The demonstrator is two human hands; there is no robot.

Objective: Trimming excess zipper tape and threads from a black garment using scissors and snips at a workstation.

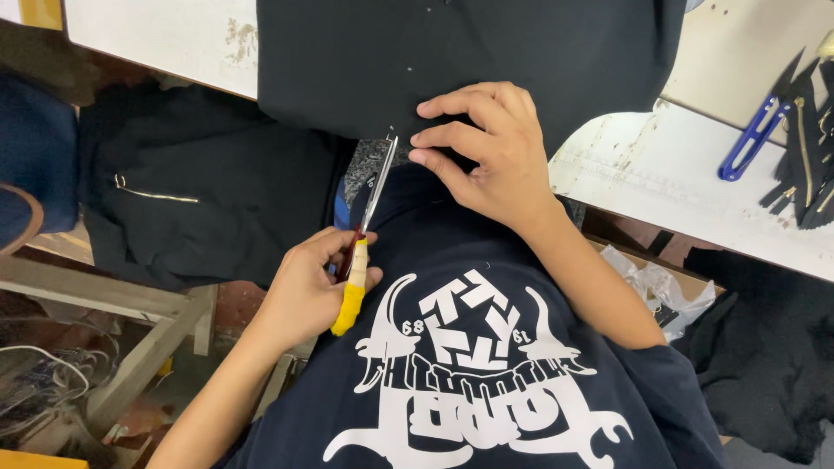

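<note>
Scissors (369, 213) sit at centre frame, tips at the lower edge of the black fabric (469, 52) that hangs off the bench (695, 195). Your left hand (308, 291) is clamped on their yellow-wrapped handle. Your right hand (486, 148) lies flat with fingers spread on the fabric just beside the blades, likely pinning it taut. A blue clipper (749, 139) lies at upper right.

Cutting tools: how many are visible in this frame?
2. The scissors, with a yellow-wrapped handle, are in the left hand, tips at the black fabric edge. The blue thread snips lie on the white table at right. Others may be hidden under fabric.
</note>
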